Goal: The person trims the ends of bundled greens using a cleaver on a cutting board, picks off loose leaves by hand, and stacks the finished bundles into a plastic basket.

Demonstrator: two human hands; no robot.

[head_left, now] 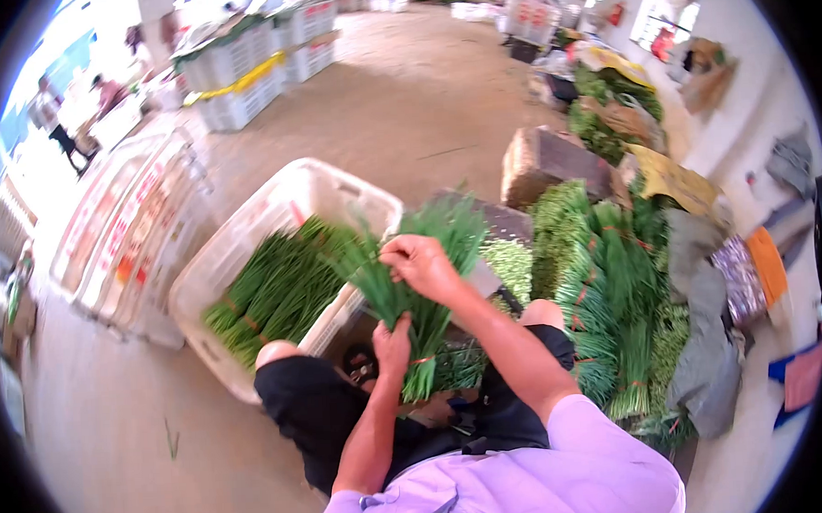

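Note:
A bunch of long green chives (404, 298) is held above my lap, its pale cut ends down and an orange-red band near the bottom. My left hand (393, 346) is closed around its side, above the band. Over the upper leaves is my right hand (420, 263), thumb and fingers pinched together; what lies between the fingertips is too small to make out. To the left, a white plastic crate (182, 299) holds banded bunches of chives (279, 285) lying flat. On my right, more banded bunches (629, 302) are piled in rows.
Stacked white crates (126, 232) stand at the left, with more crates (238, 76) further back. A brown box (554, 163) sits ahead to the right. Grey sheeting (704, 345) lies beside the piled greens. Several people are in the background, including one person standing (52, 116) at far left.

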